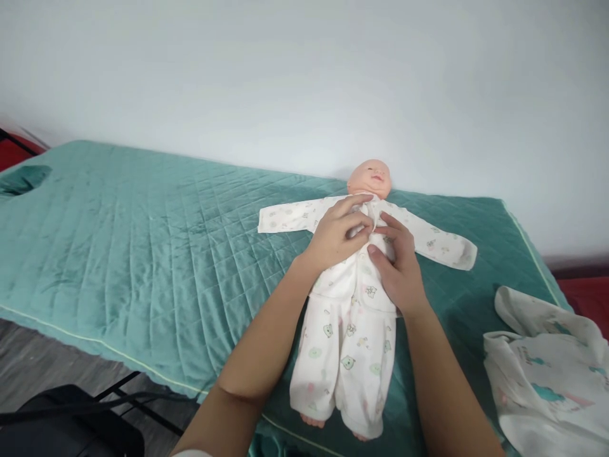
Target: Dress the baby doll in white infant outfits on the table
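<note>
On its back lies a baby doll (372, 178), dressed in a white printed top (339, 279) and matching trousers (349, 362), its sleeves stretched out to both sides. My left hand (340, 231) is at the doll's upper chest, fingers bent and pinching the top's front edge. Facing it, my right hand (397, 257) grips the other front edge with thumb and fingers near the middle of the chest. The two front panels meet between my hands; any fastener there is hidden by my fingers. Small bare feet show below the trouser legs.
A green quilted cover (143, 254) spreads over the table, which has a face hole at its left end. Folded white printed cloth (547, 374) lies at the right. A pale wall (304, 89) stands behind. A black bag (71, 422) is on the floor at lower left.
</note>
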Tool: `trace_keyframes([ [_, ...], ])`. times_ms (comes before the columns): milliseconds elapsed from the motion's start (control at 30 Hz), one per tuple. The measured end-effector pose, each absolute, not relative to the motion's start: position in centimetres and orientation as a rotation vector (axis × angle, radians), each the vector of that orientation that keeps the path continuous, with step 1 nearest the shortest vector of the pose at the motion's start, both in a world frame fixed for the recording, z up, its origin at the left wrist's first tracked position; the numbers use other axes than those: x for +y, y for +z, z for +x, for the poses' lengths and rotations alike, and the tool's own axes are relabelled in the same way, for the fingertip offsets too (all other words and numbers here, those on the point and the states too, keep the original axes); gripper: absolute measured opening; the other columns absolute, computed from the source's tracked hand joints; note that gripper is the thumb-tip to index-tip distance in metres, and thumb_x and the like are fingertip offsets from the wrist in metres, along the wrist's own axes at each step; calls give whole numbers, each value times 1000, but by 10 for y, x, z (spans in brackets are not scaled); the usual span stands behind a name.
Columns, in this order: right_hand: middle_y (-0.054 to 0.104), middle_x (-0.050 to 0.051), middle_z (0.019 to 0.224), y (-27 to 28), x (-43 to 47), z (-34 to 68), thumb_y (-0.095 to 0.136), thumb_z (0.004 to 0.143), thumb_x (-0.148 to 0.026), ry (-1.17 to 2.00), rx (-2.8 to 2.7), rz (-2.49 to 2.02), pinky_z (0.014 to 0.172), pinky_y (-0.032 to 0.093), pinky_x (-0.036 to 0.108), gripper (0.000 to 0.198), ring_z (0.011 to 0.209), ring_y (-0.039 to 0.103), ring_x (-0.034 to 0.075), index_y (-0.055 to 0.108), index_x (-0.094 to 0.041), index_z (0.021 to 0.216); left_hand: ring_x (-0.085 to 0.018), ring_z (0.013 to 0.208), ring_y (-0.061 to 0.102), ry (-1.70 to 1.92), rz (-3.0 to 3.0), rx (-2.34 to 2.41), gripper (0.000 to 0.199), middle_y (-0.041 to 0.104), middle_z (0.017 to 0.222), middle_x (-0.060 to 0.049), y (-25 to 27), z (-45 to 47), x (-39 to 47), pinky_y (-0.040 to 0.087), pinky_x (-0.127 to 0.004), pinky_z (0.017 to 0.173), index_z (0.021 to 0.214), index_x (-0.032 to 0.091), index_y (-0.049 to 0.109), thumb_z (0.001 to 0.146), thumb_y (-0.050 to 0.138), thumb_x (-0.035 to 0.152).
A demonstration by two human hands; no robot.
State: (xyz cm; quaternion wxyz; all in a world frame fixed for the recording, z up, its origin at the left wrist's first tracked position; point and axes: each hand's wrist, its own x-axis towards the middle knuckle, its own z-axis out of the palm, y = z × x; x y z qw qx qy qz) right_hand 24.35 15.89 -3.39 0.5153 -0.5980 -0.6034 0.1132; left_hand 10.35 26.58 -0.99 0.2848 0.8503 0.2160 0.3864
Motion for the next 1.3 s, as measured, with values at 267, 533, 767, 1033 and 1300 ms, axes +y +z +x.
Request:
trace_keyframes([
  [267, 46, 4, 153, -31, 155, 250, 62, 89, -31, 478, -1320, -1371, 121, 30, 51, 14, 145, 39, 24, 58, -27, 102, -23, 132, 54, 996, 2170, 585, 21, 60, 141, -7, -11, 97, 262, 42, -44, 114, 81, 21, 68, 95, 56, 29],
  [533, 39, 2, 158, -31, 152, 257, 72, 83, -38, 531, -1437, -1412, 121, 29, 52, 24, 149, 32, 26, 59, -29, 101, -23, 151, 32, 883, 2194, 470, 18, 50, 153, -4, -20, 71, 248, 27, -50, 125, 93, 24, 74, 96, 57, 31],
  [767, 38, 1, 157, -28, 153, 255, 74, 83, -38, 538, -1449, -1422, 122, 27, 52, 25, 149, 31, 27, 60, -29, 101, -26, 156, 20, 743, 2164, 362, 22, 39, 161, -2, -23, 61, 260, 21, -52, 127, 102, 25, 75, 95, 60, 40],
  [1033, 38, 0, 158, -28, 153, 257, 74, 83, -37, 542, -1474, -1404, 123, 25, 51, 24, 150, 30, 26, 61, -30, 102, -27, 157, 18, 730, 2125, 342, 19, 39, 161, -1, -24, 60, 260, 20, -53, 127, 101, 26, 74, 93, 62, 39],
  [1300, 39, 1, 157, -28, 154, 257, 76, 81, -40, 547, -1455, -1405, 123, 26, 53, 26, 149, 31, 28, 63, -29, 101, -27, 156, 19, 731, 2122, 354, 18, 40, 160, -2, -24, 61, 260, 21, -54, 127, 100, 26, 75, 93, 64, 38],
])
